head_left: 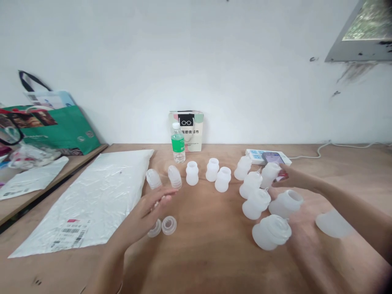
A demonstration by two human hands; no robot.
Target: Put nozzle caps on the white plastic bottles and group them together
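Note:
Several translucent white silicone cups stand scattered on a wooden table [214, 253]. My left hand [147, 214] hovers flat with fingers apart over the table, just above two small round caps [169, 225], near two ribbed cups [174, 176]. My right hand [283, 176] reaches to the right cluster, its fingertips touching one cup [270, 173]; whether it grips it I cannot tell. More cups lie close by, one large [271, 232] on its side nearest me.
A water bottle [178, 143] and a small paper bag [190, 130] stand at the wall. A white plastic mailer [92, 200] lies left. A power strip with a phone [269, 156] sits behind the right cluster. Green bag [58, 128] on a side table.

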